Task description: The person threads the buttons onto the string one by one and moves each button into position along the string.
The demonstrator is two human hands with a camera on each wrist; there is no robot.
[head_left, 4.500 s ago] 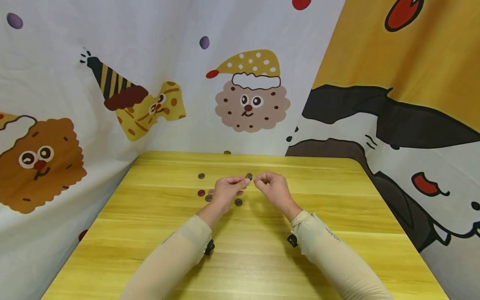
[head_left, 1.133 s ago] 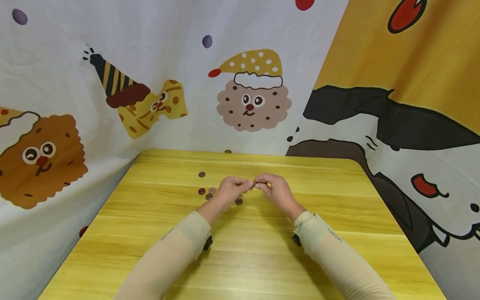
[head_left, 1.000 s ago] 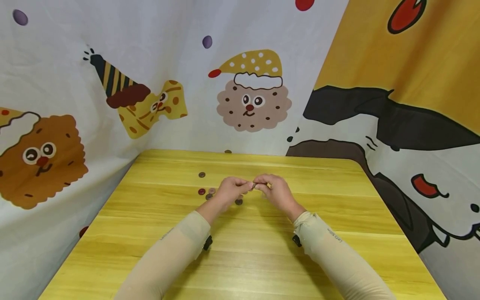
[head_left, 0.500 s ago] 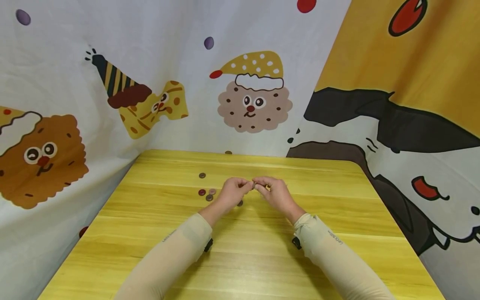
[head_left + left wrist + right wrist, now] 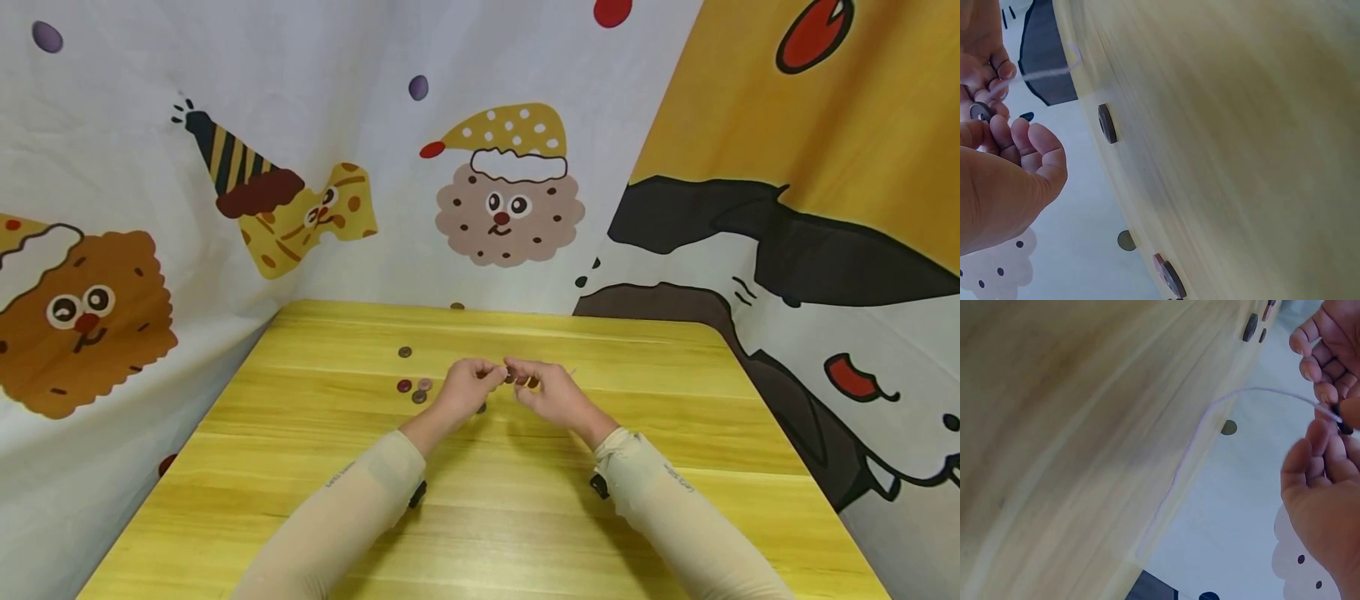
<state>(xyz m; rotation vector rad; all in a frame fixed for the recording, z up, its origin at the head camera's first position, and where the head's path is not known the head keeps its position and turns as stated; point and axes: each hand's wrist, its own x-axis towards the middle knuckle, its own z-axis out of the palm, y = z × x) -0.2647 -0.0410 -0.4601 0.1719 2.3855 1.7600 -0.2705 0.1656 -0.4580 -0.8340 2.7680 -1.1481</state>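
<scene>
Over the middle of the table, my left hand pinches a small dark button between thumb and forefinger. A thin pale purple cord runs from that button past my right hand and curves down toward the table. My right hand is close against the left, its index fingertip right at the button and its thumb spread a little lower. I cannot tell whether its fingers grip the cord. One dark button lies on the table near my left hand, partly hidden in the head view.
Left of my hands lie several loose buttons: a dark red one, a pinkish one, a grey-brown one and another brown one farther back. A printed cartoon curtain hangs behind the table.
Earlier, both hands' fingertips met tightly at the button. Now my right thumb has parted from the index finger, that hand has shifted slightly right, and a bit of cord shows beyond it.
</scene>
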